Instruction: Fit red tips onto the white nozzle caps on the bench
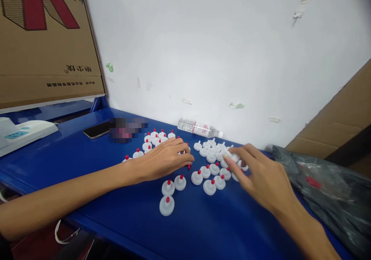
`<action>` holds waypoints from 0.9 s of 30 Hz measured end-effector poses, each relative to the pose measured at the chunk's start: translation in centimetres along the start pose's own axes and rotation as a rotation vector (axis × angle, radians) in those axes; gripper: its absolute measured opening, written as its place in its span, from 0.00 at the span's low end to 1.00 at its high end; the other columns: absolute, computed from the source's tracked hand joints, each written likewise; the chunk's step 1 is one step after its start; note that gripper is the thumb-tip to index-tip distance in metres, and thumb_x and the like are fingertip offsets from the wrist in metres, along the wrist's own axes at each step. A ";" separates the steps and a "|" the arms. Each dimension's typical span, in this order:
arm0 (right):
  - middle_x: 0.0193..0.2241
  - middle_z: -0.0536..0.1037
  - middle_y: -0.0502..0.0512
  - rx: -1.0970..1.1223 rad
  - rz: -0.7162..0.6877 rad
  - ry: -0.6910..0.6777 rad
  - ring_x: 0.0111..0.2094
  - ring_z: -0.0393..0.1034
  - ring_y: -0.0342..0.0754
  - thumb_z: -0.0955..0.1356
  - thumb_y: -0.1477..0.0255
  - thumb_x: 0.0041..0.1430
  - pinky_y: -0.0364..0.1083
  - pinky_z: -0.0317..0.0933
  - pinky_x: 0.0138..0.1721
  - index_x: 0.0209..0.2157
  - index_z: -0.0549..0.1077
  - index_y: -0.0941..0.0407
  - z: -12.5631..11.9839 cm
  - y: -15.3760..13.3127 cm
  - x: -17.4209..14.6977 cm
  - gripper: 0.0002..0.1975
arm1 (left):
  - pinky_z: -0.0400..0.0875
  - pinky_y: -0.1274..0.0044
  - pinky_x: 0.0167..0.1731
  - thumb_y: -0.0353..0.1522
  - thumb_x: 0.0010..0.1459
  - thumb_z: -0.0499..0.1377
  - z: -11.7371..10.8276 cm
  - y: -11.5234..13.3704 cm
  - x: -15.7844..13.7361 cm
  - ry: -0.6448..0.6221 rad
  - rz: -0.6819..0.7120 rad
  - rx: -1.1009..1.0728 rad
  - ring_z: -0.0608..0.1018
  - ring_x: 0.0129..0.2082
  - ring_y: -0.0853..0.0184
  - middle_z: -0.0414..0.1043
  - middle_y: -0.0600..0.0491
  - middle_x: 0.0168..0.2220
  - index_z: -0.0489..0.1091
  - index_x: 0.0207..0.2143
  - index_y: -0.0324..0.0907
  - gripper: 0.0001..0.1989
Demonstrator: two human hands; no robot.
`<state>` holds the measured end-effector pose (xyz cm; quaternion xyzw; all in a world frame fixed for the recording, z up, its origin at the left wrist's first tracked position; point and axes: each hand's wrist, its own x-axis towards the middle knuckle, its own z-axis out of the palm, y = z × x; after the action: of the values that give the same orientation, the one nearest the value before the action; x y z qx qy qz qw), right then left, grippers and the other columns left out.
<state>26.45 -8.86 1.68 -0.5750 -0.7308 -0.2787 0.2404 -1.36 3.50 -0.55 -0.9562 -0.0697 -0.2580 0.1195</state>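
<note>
My left hand (166, 157) is bent over the table with its fingertips together above a few small red tips (189, 167). Whatever lies between those fingers is hidden. At the right, my right hand (261, 175) has thumb and fingers closed on a white nozzle cap (233, 155), over a cluster of similar caps without red tips (211, 157). White nozzle caps with red tips (210, 187) stand upright in front of that cluster. Three more red-tipped caps (167, 206) are nearer the front, and several others (138, 153) stand behind and left of my left hand.
A clear plastic bottle (199, 129) lies along the wall. Towards the left are a phone (97, 130), a blurred patch and a white device (34, 131). A large cardboard box (52, 55) rises at the back left; a dark plastic bag (327, 194) lies at the right.
</note>
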 end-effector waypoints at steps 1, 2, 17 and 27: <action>0.38 0.79 0.52 0.005 -0.056 0.023 0.24 0.72 0.43 0.63 0.58 0.73 0.44 0.57 0.23 0.46 0.76 0.53 0.0 -0.2 0.0 0.16 | 0.65 0.71 0.40 0.26 0.71 0.56 -0.1 0.0 0.0 0.015 0.000 -0.005 0.72 0.40 0.64 0.76 0.49 0.43 0.71 0.50 0.42 0.09; 0.38 0.79 0.53 0.011 -0.103 0.039 0.25 0.72 0.43 0.63 0.59 0.73 0.44 0.57 0.23 0.46 0.76 0.54 0.1 -0.5 0.0 0.16 | 0.65 0.71 0.40 0.26 0.71 0.56 -0.1 0.1 0.1 0.035 0.006 -0.010 0.73 0.39 0.64 0.77 0.50 0.43 0.71 0.50 0.42 0.09; 0.42 0.83 0.52 0.263 -0.275 0.087 0.32 0.79 0.40 0.67 0.65 0.72 0.40 0.64 0.28 0.49 0.77 0.54 0.6 -3.5 0.0 0.10 | 0.72 0.71 0.42 0.20 0.67 0.57 -1.6 2.1 0.9 0.336 0.158 -0.071 0.82 0.43 0.64 0.83 0.49 0.42 0.72 0.49 0.39 0.11; 0.41 0.83 0.51 0.282 -0.266 0.069 0.29 0.78 0.40 0.68 0.66 0.71 0.40 0.64 0.27 0.48 0.77 0.54 0.6 -3.7 0.0 0.09 | 0.73 0.71 0.43 0.22 0.66 0.60 -1.5 1.9 0.9 0.387 0.149 -0.087 0.83 0.44 0.64 0.83 0.49 0.44 0.73 0.50 0.40 0.12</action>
<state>22.84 -9.12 0.78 -0.4240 -0.8234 -0.2225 0.3045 -0.97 1.32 0.81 -0.8956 0.0367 -0.4300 0.1082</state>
